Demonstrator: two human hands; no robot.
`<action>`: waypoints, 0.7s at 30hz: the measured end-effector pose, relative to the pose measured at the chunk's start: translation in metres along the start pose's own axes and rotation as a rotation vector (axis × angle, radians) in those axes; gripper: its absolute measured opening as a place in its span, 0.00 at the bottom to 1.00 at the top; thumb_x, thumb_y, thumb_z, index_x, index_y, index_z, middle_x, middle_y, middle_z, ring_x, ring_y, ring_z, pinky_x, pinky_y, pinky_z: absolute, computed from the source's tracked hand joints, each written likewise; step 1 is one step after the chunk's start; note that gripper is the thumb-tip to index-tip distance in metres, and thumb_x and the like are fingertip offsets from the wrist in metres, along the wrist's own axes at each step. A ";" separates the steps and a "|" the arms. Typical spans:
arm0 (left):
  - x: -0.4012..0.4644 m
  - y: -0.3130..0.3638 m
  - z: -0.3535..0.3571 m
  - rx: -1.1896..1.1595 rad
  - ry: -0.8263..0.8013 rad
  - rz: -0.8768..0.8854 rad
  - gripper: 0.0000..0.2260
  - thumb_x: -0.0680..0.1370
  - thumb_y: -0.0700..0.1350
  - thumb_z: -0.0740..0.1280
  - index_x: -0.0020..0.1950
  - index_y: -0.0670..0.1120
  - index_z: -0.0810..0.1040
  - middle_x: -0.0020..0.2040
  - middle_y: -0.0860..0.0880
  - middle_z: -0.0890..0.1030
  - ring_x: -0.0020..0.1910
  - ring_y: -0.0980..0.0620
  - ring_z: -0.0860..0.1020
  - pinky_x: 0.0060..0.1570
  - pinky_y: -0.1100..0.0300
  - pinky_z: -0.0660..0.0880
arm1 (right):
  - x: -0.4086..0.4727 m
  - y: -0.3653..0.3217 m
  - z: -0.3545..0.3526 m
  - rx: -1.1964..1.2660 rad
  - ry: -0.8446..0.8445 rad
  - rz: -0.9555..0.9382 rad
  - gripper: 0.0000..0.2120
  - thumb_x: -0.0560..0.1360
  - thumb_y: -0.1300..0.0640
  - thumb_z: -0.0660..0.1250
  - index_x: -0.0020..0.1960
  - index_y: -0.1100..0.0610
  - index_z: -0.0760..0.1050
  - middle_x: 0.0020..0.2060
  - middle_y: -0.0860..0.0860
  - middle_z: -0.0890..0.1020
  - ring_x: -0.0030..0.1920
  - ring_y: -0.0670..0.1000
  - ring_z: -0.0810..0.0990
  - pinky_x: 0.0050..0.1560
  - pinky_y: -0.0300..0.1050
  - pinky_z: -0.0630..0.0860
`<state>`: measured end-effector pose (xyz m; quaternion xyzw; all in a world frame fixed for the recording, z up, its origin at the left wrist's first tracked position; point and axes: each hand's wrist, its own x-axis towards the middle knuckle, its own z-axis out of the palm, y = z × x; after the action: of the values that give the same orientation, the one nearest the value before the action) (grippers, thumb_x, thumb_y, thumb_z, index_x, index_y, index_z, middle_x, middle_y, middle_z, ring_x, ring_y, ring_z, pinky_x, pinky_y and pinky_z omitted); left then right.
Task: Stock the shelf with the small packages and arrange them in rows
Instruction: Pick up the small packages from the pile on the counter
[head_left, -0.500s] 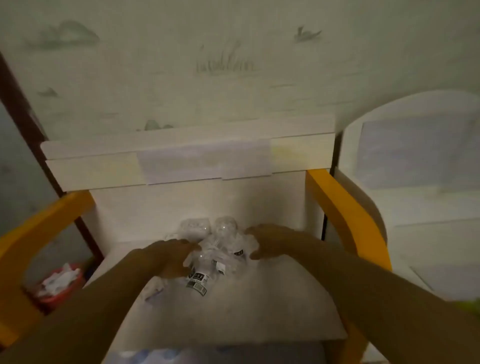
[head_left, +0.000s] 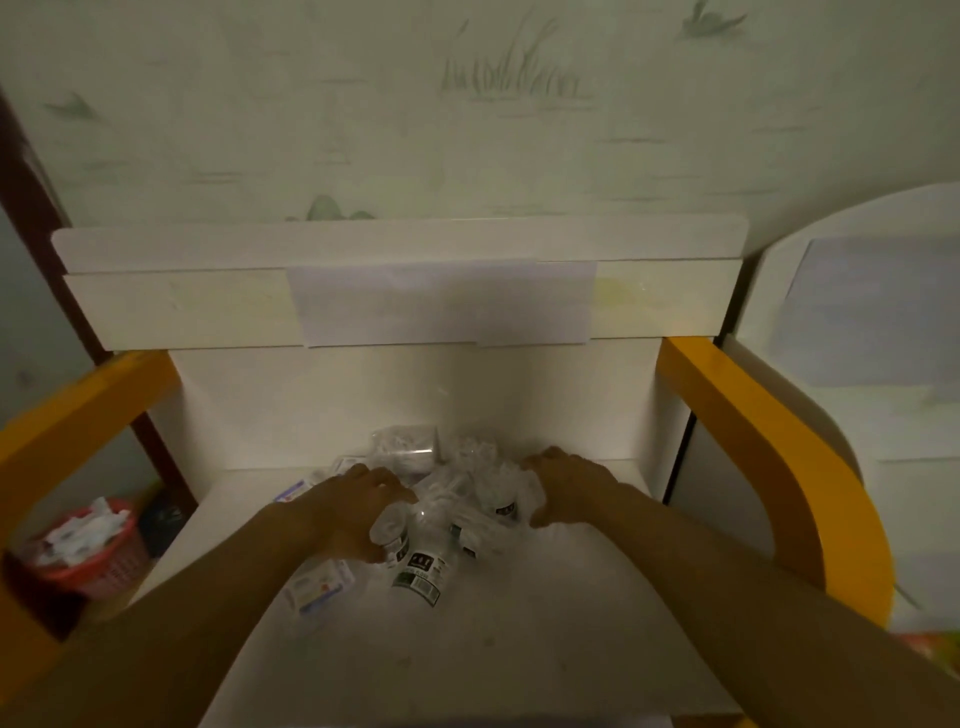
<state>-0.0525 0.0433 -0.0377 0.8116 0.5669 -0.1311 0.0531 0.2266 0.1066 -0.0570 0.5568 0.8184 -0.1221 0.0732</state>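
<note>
We are early: the packages (head_left: 441, 499) lie in one loose heap at the back middle of the white shelf (head_left: 467, 649), no rows yet. Our left hand (head_left: 358, 512) curls round a crinkly clear packet (head_left: 389, 530); our right hand (head_left: 569, 486) cups the heap's edge, its grip unclear. Labels look glossy.

Both hands reach forward — left hand (head_left: 358, 512) curled, right hand (head_left: 566, 486) cupped.
</note>
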 end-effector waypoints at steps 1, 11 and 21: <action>0.001 -0.002 0.000 -0.007 0.003 0.015 0.34 0.71 0.58 0.70 0.74 0.59 0.60 0.73 0.55 0.63 0.69 0.50 0.62 0.67 0.55 0.65 | 0.000 0.000 0.002 -0.006 -0.012 0.011 0.44 0.68 0.43 0.74 0.77 0.50 0.56 0.71 0.54 0.66 0.68 0.57 0.69 0.65 0.54 0.72; 0.004 -0.015 -0.039 -0.045 -0.011 0.067 0.27 0.71 0.64 0.69 0.68 0.62 0.67 0.63 0.59 0.72 0.58 0.58 0.72 0.55 0.63 0.67 | -0.022 -0.001 -0.036 -0.076 0.030 0.039 0.43 0.67 0.38 0.73 0.74 0.47 0.57 0.66 0.53 0.74 0.63 0.56 0.75 0.57 0.51 0.74; 0.026 0.009 -0.140 -0.351 0.280 0.148 0.26 0.73 0.58 0.70 0.67 0.52 0.67 0.58 0.57 0.72 0.50 0.58 0.74 0.46 0.68 0.69 | -0.073 0.006 -0.129 0.070 0.232 0.008 0.36 0.67 0.43 0.75 0.70 0.48 0.64 0.62 0.53 0.74 0.59 0.54 0.74 0.59 0.48 0.73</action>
<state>-0.0148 0.0967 0.0888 0.8394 0.5218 0.0878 0.1238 0.2608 0.0800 0.0845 0.5726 0.8143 -0.0853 -0.0411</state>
